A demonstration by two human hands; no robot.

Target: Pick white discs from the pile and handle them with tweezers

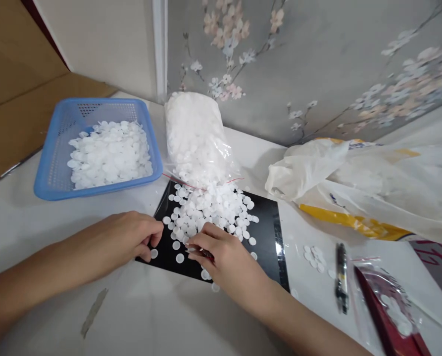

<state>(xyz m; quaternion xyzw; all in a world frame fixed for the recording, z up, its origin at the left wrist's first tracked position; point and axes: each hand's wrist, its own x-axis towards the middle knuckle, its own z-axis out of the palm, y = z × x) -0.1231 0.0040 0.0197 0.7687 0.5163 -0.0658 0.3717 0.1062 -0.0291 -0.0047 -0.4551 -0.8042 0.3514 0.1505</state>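
A heap of small round white plastic discs [221, 205] lies spread over a black sheet [267, 227]. My left hand [139, 235] is at the sheet's left edge, its fingers bent and the thumb apart from them. Beside that thumb is a single disc [154, 253]; I cannot tell whether they touch. My right hand [224, 254] is over the near side of the heap, fingers closed in a pinch. A small dark, reddish thing [207, 254] shows inside it, mostly covered by the fingers, its kind unclear. Several loose discs lie around both hands.
Behind the heap, a clear zip bag [194, 133] spills discs onto the sheet. To the left stands a blue basket [42, 173] holding many discs. A white and yellow plastic bag [354, 188], a pen [341, 277] and a small clear bag [410, 321] lie rightward.
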